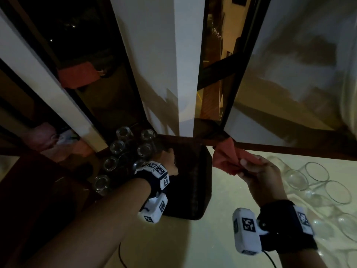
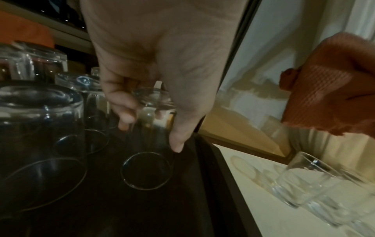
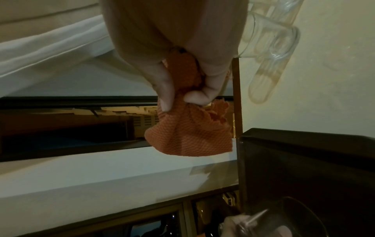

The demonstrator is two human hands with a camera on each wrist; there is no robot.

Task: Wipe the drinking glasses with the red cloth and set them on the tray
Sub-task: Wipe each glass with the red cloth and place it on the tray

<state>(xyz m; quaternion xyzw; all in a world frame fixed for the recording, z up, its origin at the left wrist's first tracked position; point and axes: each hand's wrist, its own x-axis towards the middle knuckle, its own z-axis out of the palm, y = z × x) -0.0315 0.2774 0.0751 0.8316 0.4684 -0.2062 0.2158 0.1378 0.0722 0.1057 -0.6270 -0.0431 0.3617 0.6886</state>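
My left hand [image 1: 170, 161] [image 2: 151, 134] grips an upside-down clear glass [image 2: 148, 149] by its base, thumb on one side and fingers on the other. The glass's rim is low over the dark tray [image 1: 193, 190] [image 2: 202, 200]; I cannot tell whether it touches. Several more upside-down glasses [image 1: 117, 147] [image 2: 40, 128] stand in rows on the tray's left part. To the right of the tray, above the table, my right hand [image 1: 257, 171] [image 3: 182, 99] holds the bunched red cloth [image 1: 226, 161] [image 3: 188, 133] [image 2: 324, 96].
Several clear glasses [image 1: 316, 180] [image 2: 304, 179] [image 3: 270, 40] lie on their sides on the pale tabletop [image 1: 222, 238] right of the tray. A wall and dark-framed window panes [image 1: 212, 74] rise just behind the table's back edge. Dark wooden furniture [image 1: 38, 190] stands on the left.
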